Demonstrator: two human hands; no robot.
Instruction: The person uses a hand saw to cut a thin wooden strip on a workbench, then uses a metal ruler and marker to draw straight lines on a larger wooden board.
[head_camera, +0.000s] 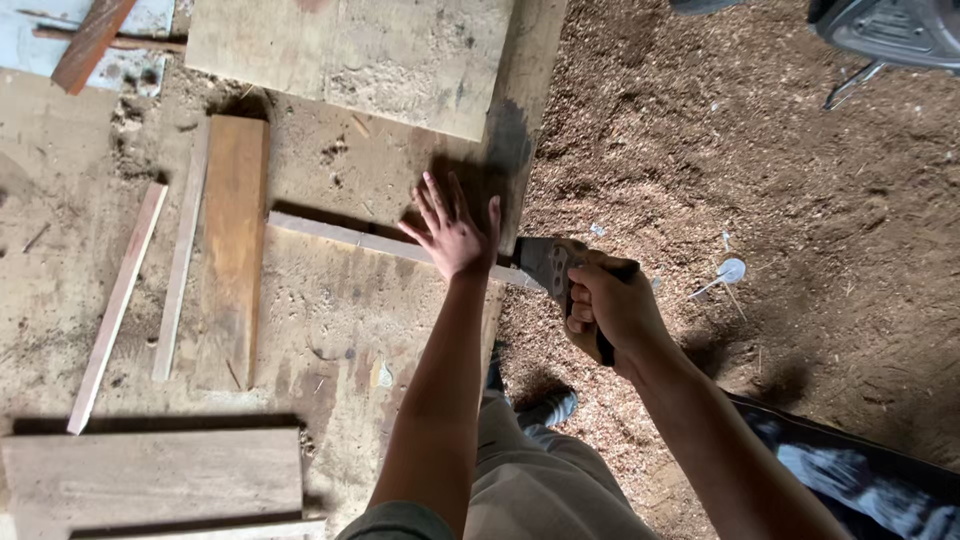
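The person's left hand (452, 232) lies flat, with the fingers spread open, on a thin wooden strip (385, 245). It presses down and grips nothing. The strip is pale, narrow and straight, and it lies across a big rough work surface (330, 320) of worn wood, near the right edge of it. This surface is dusty, with small chips and stains.

The right hand (612, 308) is closed around the dark handle of a hand saw (548, 265). The grey metal part of the saw next to the handle touches the end of the strip, just beside the left hand, where the strip reaches over the edge of the surface. The rest of the blade cannot be seen clearly.

On the left part of the surface lie other pieces: a wide brown plank (232, 245) with a smooth face, and beside it two thin pale slats (112, 310), long and slightly tilted. At the top there is a large flat board (350, 55) with a grey, scratched face. At the bottom left lies another flat board (150, 475), pale and rectangular.

Right of the surface the ground (780, 180) is covered with brown sawdust, soft and grainy. A small white round thing (731, 270) lies there, well apart from the saw.
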